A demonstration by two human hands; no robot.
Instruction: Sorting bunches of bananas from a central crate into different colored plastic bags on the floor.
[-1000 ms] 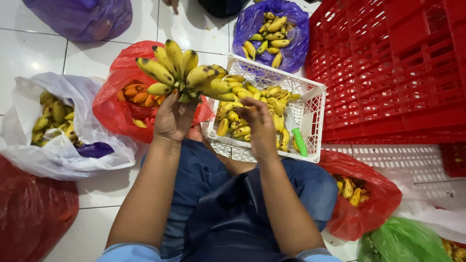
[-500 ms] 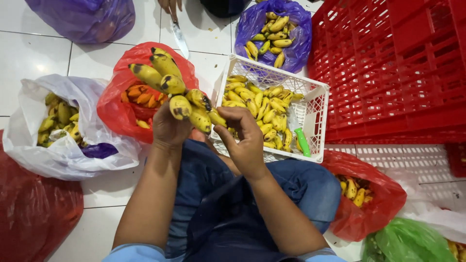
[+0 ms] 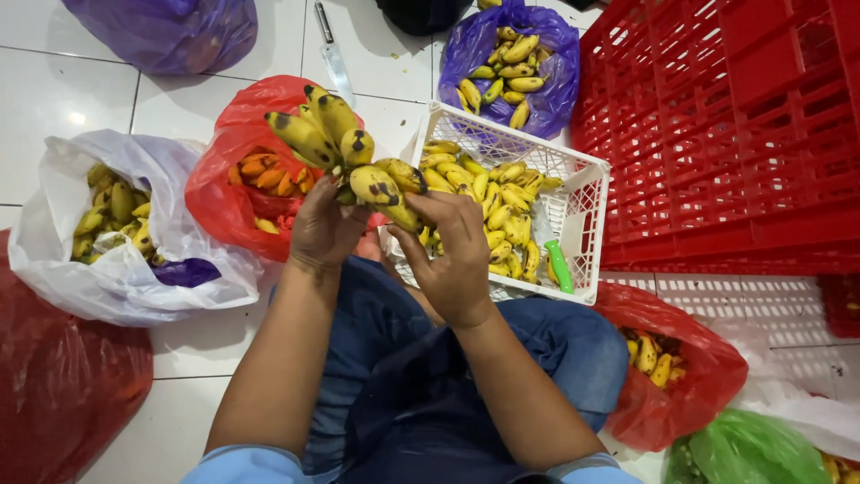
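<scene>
Head view: hands (image 3: 394, 237) hold banana bunch (image 3: 345, 152) beside banana-filled white basket (image 3: 573, 193).

Head view — straight down, close over lap

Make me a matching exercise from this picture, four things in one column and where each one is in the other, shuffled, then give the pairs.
Things:
1. bunch of bananas
2. green-handled tool
3. knife
4. loose bananas

Places:
A. on the tiled floor
B. in the purple bag
C. held by the left hand and the right hand
D. in the white basket

Pairs: 1-C, 2-D, 3-A, 4-B
</scene>
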